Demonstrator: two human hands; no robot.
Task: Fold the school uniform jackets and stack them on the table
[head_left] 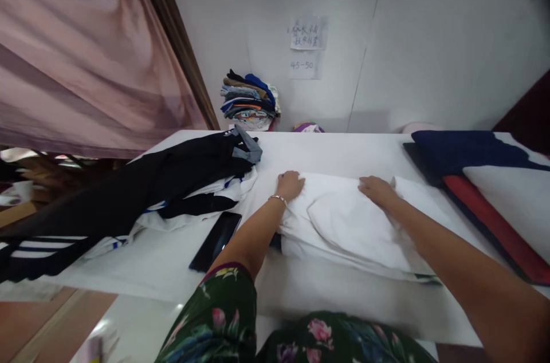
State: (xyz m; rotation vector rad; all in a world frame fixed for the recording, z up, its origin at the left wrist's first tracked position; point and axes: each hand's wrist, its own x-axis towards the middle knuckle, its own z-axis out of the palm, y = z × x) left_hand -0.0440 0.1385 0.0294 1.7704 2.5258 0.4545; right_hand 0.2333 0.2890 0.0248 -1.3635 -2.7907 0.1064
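White cloth [339, 214] lies on the bench [296, 151] under the left hand [291, 185] and right hand [378, 190], both at its far edge; whether they grip or merely press it, I cannot tell. Left of them lie a phone [216, 241] and black clothes [189, 168]; rightward, folded clothes [468, 150].

A dusty-pink, draped fabric curtain [103, 59] fills the upper left. On the pale grey, smooth wall [442, 36], a white, handwritten paper sheet [307, 34] hangs above a smaller white paper sheet [304, 65] reading "45-50". To their lower left rises a multicoloured stack of folded cloth [249, 101]. A black, rectangular, glossy phone [217, 240] lies flat on the white, smooth-topped table [326, 148].
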